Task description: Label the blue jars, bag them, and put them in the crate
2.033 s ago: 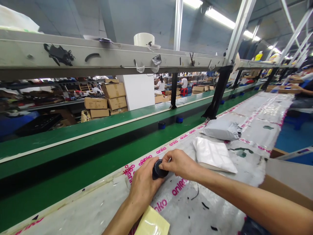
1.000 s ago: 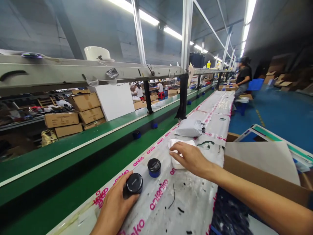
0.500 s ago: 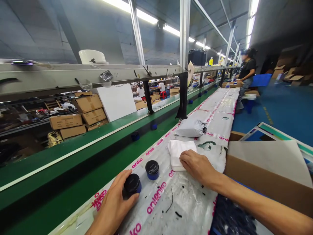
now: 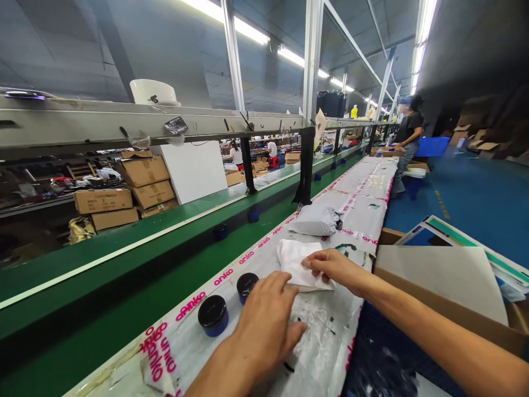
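Observation:
A soft stack of white sheets (image 4: 295, 264), cloth or thin foam, lies on the plastic-covered bench. My right hand (image 4: 334, 267) pinches the top of it at its right side. My left hand (image 4: 266, 317) reaches toward the stack's near edge, thumb apart from the fingers, holding nothing. Two round jars with black lids and blue bodies stand left of my left hand: the nearer jar (image 4: 213, 315) is in full view. The farther jar (image 4: 247, 285) is partly covered by my fingers.
A green conveyor belt (image 4: 173, 281) runs along the left with several more jars, including one jar (image 4: 220, 231). Behind the stack lies a white plastic bag (image 4: 313, 220). An open cardboard box (image 4: 425, 292) stands at the right. A person (image 4: 409, 135) stands farther down the bench.
My left hand has left the nearer jar and moved right, toward the white stack. My right hand's fingers now pinch at the top of the stack. The view has shifted slightly.

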A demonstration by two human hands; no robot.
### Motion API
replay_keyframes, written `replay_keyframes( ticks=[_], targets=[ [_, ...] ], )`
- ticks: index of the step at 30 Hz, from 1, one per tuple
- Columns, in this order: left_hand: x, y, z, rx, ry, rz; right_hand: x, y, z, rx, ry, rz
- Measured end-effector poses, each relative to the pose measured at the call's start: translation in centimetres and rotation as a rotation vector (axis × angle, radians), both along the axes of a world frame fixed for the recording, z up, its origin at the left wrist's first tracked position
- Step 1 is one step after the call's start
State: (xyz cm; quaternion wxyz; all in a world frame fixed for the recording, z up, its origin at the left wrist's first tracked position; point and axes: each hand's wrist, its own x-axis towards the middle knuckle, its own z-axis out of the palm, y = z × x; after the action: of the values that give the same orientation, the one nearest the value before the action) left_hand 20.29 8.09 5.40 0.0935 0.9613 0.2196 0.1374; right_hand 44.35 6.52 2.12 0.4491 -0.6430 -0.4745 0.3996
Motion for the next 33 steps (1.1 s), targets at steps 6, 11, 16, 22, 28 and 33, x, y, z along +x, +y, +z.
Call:
replay_keyframes(
  ticks=[6, 11, 16, 22, 28, 33],
  targets=[
    [4.3, 0.4, -1.1, 0.012, 0.166, -0.009, 1.1, -0.3, 0.4, 0.083, 0.137, 0.007],
    [4.3, 0.7, -1.4, -0.023, 0.122, -0.017, 1.1, -1.2, 2.5, 0.143, 0.499, 0.096],
    [2.3, 0.7, -0.1, -0.133, -0.189, 0.226, -1.4, -1.2, 4.5, 0.249, 0.606, 0.119],
    [0.2, 0.8, 2.0, -0.724, -0.684, 0.335, -6.1, -0.6, 4.4, 0.266, 0.444, 0.253],
    [-1.4, 1.1, 2.0, -1.023, -0.842, 0.295, -9.1, -0.4, 4.8, 0.174, 0.458, 0.269],
    [-2.8, 1.4, 1.8, -1.147, -0.889, 0.353, -9.6, -0.2, 5.1, 0.2, 0.428, 0.23]
  ],
)
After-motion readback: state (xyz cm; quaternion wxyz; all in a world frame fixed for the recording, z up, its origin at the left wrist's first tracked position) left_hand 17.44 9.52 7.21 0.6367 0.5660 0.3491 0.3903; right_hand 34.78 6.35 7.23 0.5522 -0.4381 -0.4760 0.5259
